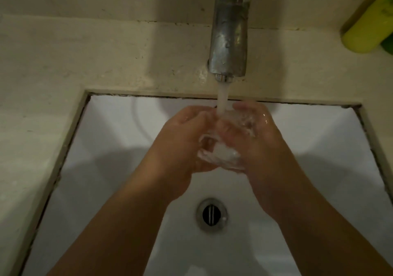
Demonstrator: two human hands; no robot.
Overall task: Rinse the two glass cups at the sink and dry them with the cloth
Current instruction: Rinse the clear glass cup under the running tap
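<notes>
Glass cup (pixel 221 148) sits between both hands over the white sink (pixel 110 139), right under the tap (pixel 229 33), w/ the stream of water (pixel 222 97) hitting its far end. Left hand (pixel 187 139) is wrapped round the cup's left side, right hand (pixel 255 135) round the right side, so both are clamped on the one cup, fingers meeting at the far end. Only one cup is in view; second cup and cloth aren't visible.

Step in hand, as I judge it: rinsing cup no. 1. To do it well: keep a firm two-handed hold since wet glass is slippery, keep it low over the basin so a slip isn't a long drop, turn it so water reaches inside and out, and tip it to empty before moving on. Avoid knocking the rim on the metal spout.

Orientation: cup seems to lie tilted, long axis running roughly away from the person, far end up near the stream and near end lower, toward the drain (pixel 211 214). Near end shows pale w/ water or foam. Which end is the mouth can't be told for sure; glass is clear, blurred, mostly covered by fingers.

A yellow-green bottle (pixel 368 27) stands on the counter (pixel 85 59) at far right, well apart.
</notes>
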